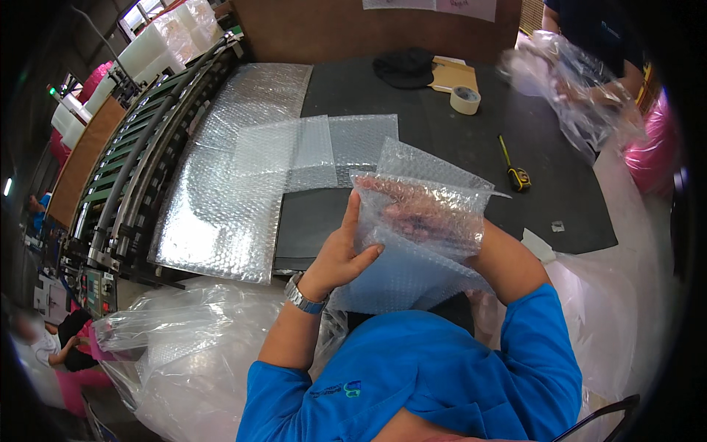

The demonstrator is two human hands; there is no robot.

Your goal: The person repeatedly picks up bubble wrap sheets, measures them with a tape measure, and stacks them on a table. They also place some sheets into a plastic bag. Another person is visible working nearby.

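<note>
A clear bubble wrap pouch (460, 212) is raised in front of me, above the near table edge. My right hand (420, 210) shows through its film, fingers stretched out to the left; whether it is inside or behind the pouch I cannot tell. At the pouch's left edge is my left hand (342, 250), index finger pointing up along the edge and thumb spread apart. Its other fingers are hidden. Another bubble wrap sheet (405, 276) hangs below, towards my lap. Just beyond my hands lies a further bubble wrap piece (431, 163).
Bubble wrap sheets (221, 177) overlap on the dark table (339, 88) at left, beside a roller machine (140, 155). Farther back are a tape roll (465, 100), a black cap (403, 68) and a tape measure (518, 178). A co-worker (600, 44) handles clear plastic (574, 81) at right.
</note>
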